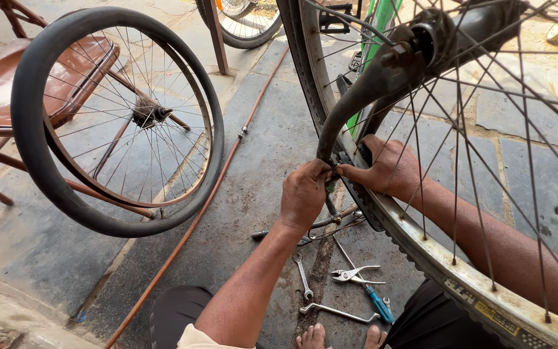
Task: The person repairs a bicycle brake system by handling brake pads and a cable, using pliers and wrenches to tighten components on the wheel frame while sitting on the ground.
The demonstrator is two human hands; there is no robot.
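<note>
Best to keep left hand point(305, 194) pinched tight on limp black rubber inner tube point(363, 87), right hand point(385, 167) clasping knobby black tyre point(366, 210) at pale metal rim point(421, 242), feeding evenly without twist.

Both forearms are bare right up past the elbow, no watch, no rings, no gloves on the left hand point(303, 194) or the right hand point(382, 169). Down low there's a pale cream hem point(192, 338), dark trousers point(179, 310) over both knees, and bare feet point(311, 337), toes just peeking in at the bottom edge.
</note>
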